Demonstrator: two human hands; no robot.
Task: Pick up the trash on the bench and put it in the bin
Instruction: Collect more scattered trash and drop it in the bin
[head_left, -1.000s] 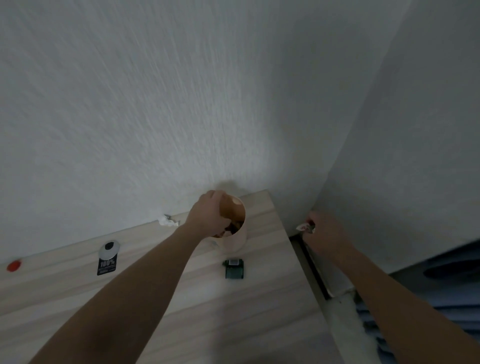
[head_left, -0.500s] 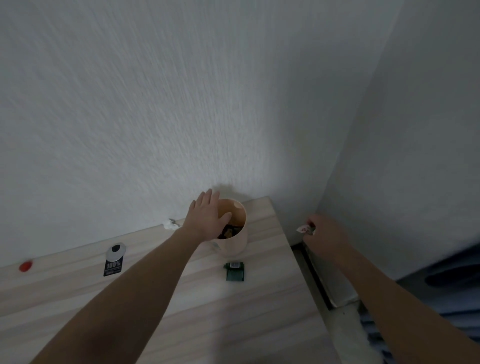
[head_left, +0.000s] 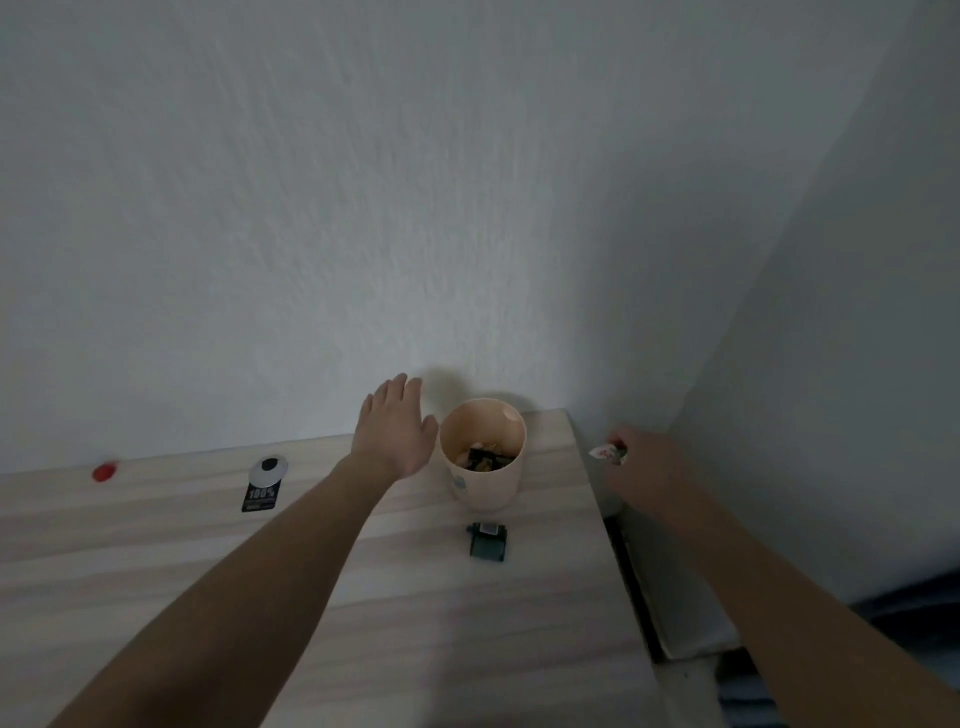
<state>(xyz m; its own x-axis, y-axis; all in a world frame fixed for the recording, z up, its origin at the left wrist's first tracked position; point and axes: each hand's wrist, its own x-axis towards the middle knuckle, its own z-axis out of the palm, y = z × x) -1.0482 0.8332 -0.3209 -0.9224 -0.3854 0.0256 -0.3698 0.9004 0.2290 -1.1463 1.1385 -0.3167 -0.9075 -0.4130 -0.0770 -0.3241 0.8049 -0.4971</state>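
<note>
Your left hand (head_left: 395, 431) had left the bin (head_left: 488, 491) and hung just beside it, fingers straight, released; likely its scrap went in; your right hand (head_left: 649, 473) pinched a white wrapper (head_left: 605, 452) past the bench (head_left: 415, 623) edge; a dark packet (head_left: 488, 541) lay waiting.

The bin (head_left: 488, 493) stands at the back right corner of the bench (head_left: 363, 613) with trash (head_left: 483, 458) in it, a packet (head_left: 488, 541) before it, the left hand (head_left: 395, 436) just left of it, a tag (head_left: 261, 488) and a cap (head_left: 104, 472) farther left, and the right hand (head_left: 649, 475) holding a wrapper (head_left: 604, 452) past the bench's right edge.
</note>
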